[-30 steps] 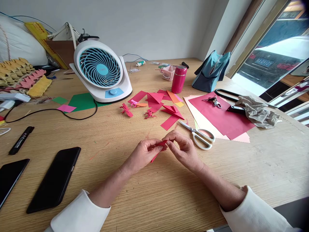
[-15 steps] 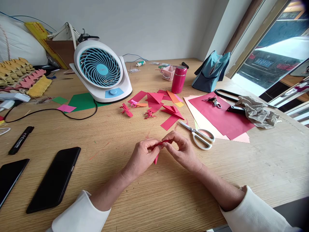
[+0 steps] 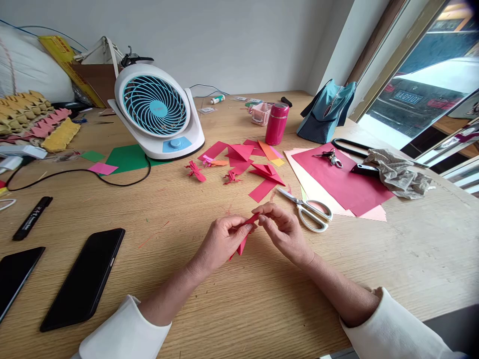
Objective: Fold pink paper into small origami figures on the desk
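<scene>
Between my hands is a folded piece of red paper point(image 3: 242, 245), its pointed ends hanging below my fingers. My left hand point(image 3: 223, 240) pinches it between thumb and fingers. The fingertips of my right hand point(image 3: 281, 232) are at its upper right end, thumb and forefinger closed there; part of the paper is hidden by the fingers. Just beyond my hands lie red paper pieces point(image 3: 262, 190) and two small folded red paper figures, one point(image 3: 195, 171) to the left and the other point(image 3: 232, 176) nearer the middle. White-handled scissors point(image 3: 314, 215) rest to the right of my right hand.
A white and blue fan point(image 3: 157, 107) stands at the back left, its black cord on the table. Two black phones, one point(image 3: 84, 279) nearer me, and a marker point(image 3: 33, 218) lie left. A pink flask point(image 3: 277, 123), large red sheets point(image 3: 337, 174) and a blue bag point(image 3: 327, 112) are right.
The folded paper has turned a little in my left hand, so more of its lower points show. My right fingertips have shifted slightly right along its upper end.
</scene>
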{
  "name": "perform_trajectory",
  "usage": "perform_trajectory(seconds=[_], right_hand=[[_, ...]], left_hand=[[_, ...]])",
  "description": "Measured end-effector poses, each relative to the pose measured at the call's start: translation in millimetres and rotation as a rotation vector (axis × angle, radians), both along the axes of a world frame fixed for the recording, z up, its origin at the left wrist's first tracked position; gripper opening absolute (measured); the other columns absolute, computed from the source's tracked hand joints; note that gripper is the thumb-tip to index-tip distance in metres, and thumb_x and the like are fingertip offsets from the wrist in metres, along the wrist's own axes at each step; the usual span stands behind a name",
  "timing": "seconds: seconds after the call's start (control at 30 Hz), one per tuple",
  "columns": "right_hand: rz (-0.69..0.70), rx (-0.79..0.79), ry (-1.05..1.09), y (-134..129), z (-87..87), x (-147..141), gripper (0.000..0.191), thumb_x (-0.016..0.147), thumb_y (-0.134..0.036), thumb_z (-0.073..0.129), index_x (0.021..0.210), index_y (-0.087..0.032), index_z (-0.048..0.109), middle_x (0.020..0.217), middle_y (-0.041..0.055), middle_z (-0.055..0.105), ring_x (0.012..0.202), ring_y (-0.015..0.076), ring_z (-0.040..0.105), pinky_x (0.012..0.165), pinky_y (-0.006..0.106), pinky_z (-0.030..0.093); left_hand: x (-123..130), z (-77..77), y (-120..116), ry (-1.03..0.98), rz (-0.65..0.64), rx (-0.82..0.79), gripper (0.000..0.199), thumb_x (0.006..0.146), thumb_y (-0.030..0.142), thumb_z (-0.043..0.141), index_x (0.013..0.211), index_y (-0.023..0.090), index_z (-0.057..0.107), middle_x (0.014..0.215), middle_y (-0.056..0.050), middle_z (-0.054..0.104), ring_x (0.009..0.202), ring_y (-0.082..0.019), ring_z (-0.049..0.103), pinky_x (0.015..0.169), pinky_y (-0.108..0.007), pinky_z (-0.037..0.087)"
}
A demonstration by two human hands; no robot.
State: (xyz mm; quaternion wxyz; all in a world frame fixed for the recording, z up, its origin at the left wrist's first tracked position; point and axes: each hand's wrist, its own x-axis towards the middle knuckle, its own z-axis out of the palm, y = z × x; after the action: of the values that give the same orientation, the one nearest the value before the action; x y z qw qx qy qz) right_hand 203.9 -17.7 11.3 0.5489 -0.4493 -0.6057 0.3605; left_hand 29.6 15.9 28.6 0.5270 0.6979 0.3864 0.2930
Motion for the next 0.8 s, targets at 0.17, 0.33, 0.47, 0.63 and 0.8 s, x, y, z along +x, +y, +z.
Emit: perform_trajectory(seconds=[0.17,0.33,0.47,0.63,0.8], right_hand=[[-0.011,0.031,-0.009,1.0,-0.3,-0.8,0.012,0.096,-0.033,0.06,0.094,-0.022,0.065,0.082,0.0027,0.065,0.076,0.0164,0.06,0.073,0.032,0.051],[-0.021,0.028,-0.018,0.2,-0.3,-0.5,0.015,0.096,-0.033,0.06,0.089,-0.021,0.065,0.081,0.0026,0.065,0.073,0.016,0.06,0.071,0.031,0.05],[-0.045,0.027,-0.014,-0.4,-0.9,-0.8,0.017,0.096,-0.034,0.06,0.087,-0.021,0.066,0.08,0.0027,0.066,0.073,0.0158,0.059,0.07,0.03,0.049],[-0.036,-0.02,0.009,0.5,-0.5,0.7,0.024,0.097,-0.04,0.058,0.088,-0.02,0.068,0.082,0.0041,0.068,0.077,0.0173,0.062,0.071,0.03,0.049],[-0.005,-0.044,0.013,1.8,-1.9,-0.3,0.024,0.094,-0.044,0.061,0.09,-0.02,0.067,0.083,0.0038,0.068,0.076,0.0172,0.062,0.073,0.031,0.051]], left_hand=[[0.5,1.5,-0.7,0.016,-0.007,0.02,0.033,0.091,0.042,0.06,0.08,0.014,0.073,0.077,-0.004,0.071,0.077,-0.016,0.065,0.073,-0.022,0.05],[1.5,0.5,-0.7,0.017,-0.006,0.039,0.033,0.091,0.042,0.06,0.08,0.014,0.073,0.076,-0.004,0.071,0.075,-0.015,0.064,0.07,-0.021,0.049],[1.6,-0.5,-0.9,0.034,0.009,0.047,0.031,0.091,0.04,0.061,0.081,0.013,0.075,0.076,-0.004,0.071,0.074,-0.015,0.063,0.068,-0.021,0.047],[2.2,0.1,-2.3,0.042,0.036,0.031,0.029,0.089,0.039,0.063,0.079,0.014,0.075,0.073,-0.003,0.071,0.07,-0.015,0.062,0.065,-0.021,0.046],[2.4,-1.4,-3.0,0.02,0.061,0.022,0.035,0.089,0.045,0.062,0.078,0.014,0.074,0.072,-0.003,0.07,0.069,-0.014,0.06,0.065,-0.021,0.045]])
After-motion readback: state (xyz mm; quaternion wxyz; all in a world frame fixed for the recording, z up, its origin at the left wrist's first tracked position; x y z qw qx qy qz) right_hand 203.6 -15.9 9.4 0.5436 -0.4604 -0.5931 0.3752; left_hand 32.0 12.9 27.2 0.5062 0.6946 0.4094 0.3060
